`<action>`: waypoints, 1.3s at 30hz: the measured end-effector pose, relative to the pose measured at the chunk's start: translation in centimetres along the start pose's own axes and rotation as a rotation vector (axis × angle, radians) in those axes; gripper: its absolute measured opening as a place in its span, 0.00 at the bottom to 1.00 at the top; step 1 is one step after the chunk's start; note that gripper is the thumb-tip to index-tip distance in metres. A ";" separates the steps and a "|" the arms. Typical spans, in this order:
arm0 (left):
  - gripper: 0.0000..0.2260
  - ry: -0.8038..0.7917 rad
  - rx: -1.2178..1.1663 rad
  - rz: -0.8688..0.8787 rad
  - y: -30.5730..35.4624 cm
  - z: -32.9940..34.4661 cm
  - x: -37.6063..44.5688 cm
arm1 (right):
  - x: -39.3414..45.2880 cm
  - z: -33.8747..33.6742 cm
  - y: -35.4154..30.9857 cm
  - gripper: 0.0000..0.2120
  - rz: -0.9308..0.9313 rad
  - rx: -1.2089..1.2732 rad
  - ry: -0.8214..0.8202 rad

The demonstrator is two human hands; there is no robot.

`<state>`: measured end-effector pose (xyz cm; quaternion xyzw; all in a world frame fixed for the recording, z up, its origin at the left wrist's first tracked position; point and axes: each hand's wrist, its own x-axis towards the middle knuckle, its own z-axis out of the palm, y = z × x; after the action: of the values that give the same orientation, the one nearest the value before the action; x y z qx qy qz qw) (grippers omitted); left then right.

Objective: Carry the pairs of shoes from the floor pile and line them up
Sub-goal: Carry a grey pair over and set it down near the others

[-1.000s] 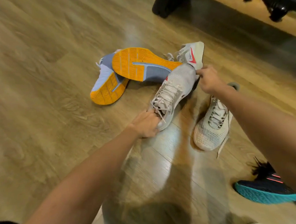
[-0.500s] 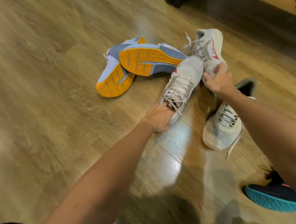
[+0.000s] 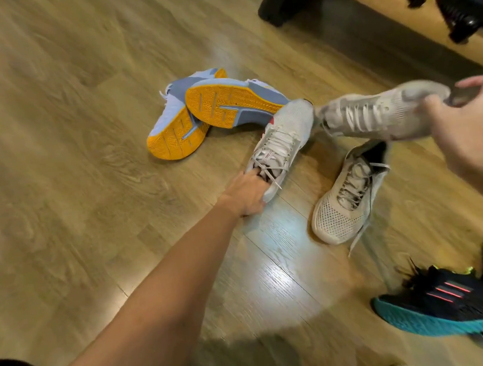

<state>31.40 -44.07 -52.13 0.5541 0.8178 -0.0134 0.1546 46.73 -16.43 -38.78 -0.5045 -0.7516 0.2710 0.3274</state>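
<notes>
Now both hands on grey shoes

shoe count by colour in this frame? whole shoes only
Light grey knit with red trim: 2, one in the right hand at, one gripped by the left hand at.
Blue with orange soles: 2, and.
White mesh: 1.
Black with teal sole: 1.
Total: 6
</notes>
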 end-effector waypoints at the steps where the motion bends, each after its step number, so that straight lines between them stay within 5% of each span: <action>1: 0.19 0.013 -0.018 -0.001 0.0 0.0 0.0 | 0.7 -0.8 -0.5 0.21 -0.040 0.043 0.018; 4: 0.13 0.057 -0.107 -0.050 0.2 0.1 -1.0 | 1.3 -2.3 -2.5 0.22 -0.076 0.171 -0.022; 7: 0.10 0.061 -0.232 -0.198 0.8 1.1 -2.7 | 0.7 -2.6 -4.0 0.09 -0.299 0.187 -0.058; 11: 0.09 0.000 -0.240 -0.325 1.6 2.2 -5.0 | -0.2 -1.6 -6.2 0.19 -0.442 0.122 -0.165; 17: 0.09 -0.023 -0.134 -0.335 2.0 3.2 -5.6 | -2.8 2.8 -7.9 0.18 -0.456 -0.116 -0.975; 20: 0.11 0.010 -0.146 -0.330 1.7 2.6 -4.6 | -6.3 7.7 -6.0 0.15 -0.417 -0.198 -1.231; 26: 0.14 -0.025 -0.166 -0.361 1.7 2.8 -3.8 | -9.1 13.1 -1.8 0.14 -0.142 -0.149 -1.127; 30: 0.13 -0.084 -0.146 -0.348 1.7 2.2 -3.2 | -10.6 8.4 -0.4 0.21 -0.296 -0.422 -0.993; 32: 0.09 -0.090 -0.128 -0.346 1.8 1.8 -3.1 | -12.3 4.5 0.1 0.08 -0.394 -0.433 -0.936; 36: 0.07 -0.129 -0.128 -0.353 2.1 0.7 -3.3 | -16.6 -1.4 0.2 0.12 -0.409 -0.532 -1.372; 39: 0.08 -0.148 -0.092 -0.329 2.4 0.1 -4.0 | -20.5 -1.5 1.1 0.14 -0.571 -0.611 -1.445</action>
<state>34.99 -46.79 -50.80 0.4027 0.8836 -0.0419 0.2352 54.19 -35.17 -43.17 -0.0632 -0.9160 0.2186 -0.3303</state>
